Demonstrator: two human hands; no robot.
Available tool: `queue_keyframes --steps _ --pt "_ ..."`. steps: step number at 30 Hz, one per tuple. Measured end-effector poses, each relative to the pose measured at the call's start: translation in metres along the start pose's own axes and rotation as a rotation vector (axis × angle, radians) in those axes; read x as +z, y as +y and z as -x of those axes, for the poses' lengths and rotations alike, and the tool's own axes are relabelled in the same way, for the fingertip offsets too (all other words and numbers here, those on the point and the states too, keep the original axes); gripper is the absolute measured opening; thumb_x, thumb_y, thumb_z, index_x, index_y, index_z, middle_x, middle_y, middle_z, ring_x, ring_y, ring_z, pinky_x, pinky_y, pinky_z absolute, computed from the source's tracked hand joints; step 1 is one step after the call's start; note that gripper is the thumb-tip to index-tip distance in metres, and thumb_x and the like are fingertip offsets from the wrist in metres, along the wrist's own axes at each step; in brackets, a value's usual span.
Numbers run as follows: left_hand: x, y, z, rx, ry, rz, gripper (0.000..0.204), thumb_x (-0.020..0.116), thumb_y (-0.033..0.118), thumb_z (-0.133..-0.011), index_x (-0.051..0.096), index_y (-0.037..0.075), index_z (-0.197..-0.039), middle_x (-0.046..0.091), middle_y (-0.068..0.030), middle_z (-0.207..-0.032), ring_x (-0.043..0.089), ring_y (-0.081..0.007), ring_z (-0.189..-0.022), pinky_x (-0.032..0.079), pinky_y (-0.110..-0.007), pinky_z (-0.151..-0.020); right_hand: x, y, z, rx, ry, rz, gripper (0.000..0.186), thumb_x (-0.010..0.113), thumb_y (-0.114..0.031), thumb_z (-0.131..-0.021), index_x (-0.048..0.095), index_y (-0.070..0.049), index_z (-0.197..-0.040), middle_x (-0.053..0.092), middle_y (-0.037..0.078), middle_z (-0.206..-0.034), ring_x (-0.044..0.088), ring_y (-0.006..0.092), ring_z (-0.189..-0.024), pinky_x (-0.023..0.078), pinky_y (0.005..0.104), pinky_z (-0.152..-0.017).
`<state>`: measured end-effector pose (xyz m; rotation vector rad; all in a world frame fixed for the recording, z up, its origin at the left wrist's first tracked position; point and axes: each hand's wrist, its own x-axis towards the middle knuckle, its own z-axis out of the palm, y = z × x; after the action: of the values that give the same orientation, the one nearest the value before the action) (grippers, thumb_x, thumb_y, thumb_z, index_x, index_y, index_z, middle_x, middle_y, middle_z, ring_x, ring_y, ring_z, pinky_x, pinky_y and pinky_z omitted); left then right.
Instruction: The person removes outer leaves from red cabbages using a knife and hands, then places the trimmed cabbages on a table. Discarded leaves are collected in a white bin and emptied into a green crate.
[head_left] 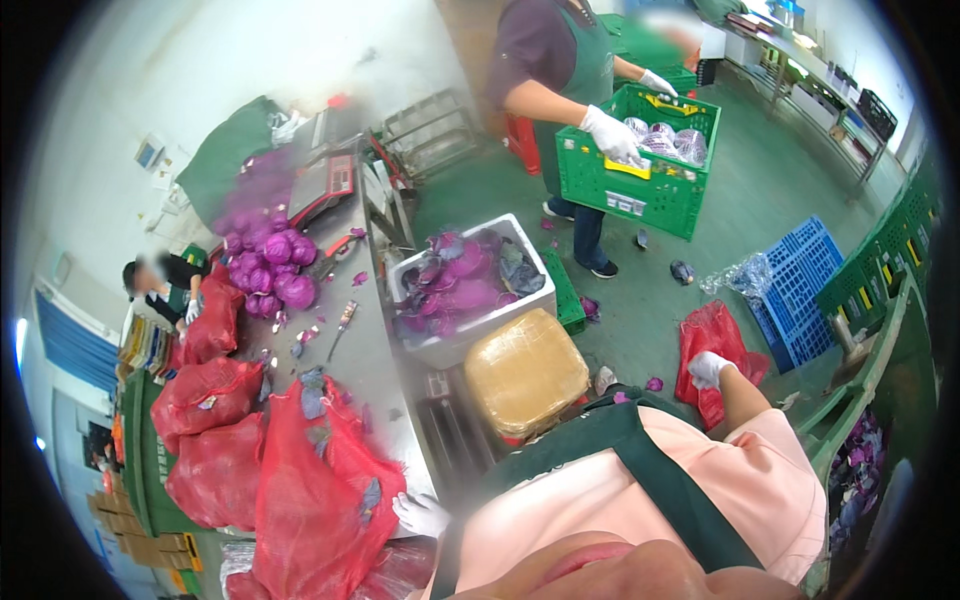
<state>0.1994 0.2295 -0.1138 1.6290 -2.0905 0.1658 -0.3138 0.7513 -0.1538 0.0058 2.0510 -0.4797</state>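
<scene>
My right hand [709, 369], in a white glove, is closed on a limp red mesh bag [708, 335] that hangs over the floor. At the steel table's edge, my gloved left hand [421, 514] lies with its fingers apart beside a large red mesh sack [318, 490]. Loose purple leaves cling to that sack; whether the hand touches it, I cannot tell. Further along the steel table [385, 385] lie a knife [343, 325] and a pile of purple cabbages [270, 265]. Beside the table stands a white foam box [545, 285] of purple cabbage leaves.
A tape-wrapped carton [527, 372] sits before me. More filled red sacks [215, 470] line the table's left. Ahead, a co-worker carries a green crate [640, 195] of wrapped cabbages. A blue crate [800, 290] and a green bin [870, 390] stand right; another person is far left.
</scene>
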Motion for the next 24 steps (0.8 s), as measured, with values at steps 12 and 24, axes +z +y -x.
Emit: queue_keyframes --steps 12,24 --pt "-0.066 0.157 -0.001 -0.020 0.045 0.014 0.053 0.064 0.023 -0.085 0.055 -0.001 -0.132 0.053 -0.0288 -0.136 0.049 -0.0446 -0.128 0.040 -0.055 -0.108 -0.156 -0.048 -0.077 -0.048 -0.027 -0.066 0.028 0.055 -0.026 -0.095 0.070 -0.011 -0.113 0.075 0.010 -0.092 0.072 0.0208 -0.077 0.059 0.0361 -0.065" --pt "0.057 0.446 0.024 0.264 -0.503 0.003 0.063 0.068 0.023 -0.080 0.050 0.012 -0.139 0.044 -0.0152 -0.148 0.034 -0.0336 -0.144 0.023 -0.058 -0.118 -0.445 0.092 -0.201 0.178 0.185 -0.165 0.018 0.062 -0.025 -0.089 0.068 -0.010 -0.080 0.064 0.012 -0.063 0.062 0.0266 -0.049 0.047 0.0407 -0.042"
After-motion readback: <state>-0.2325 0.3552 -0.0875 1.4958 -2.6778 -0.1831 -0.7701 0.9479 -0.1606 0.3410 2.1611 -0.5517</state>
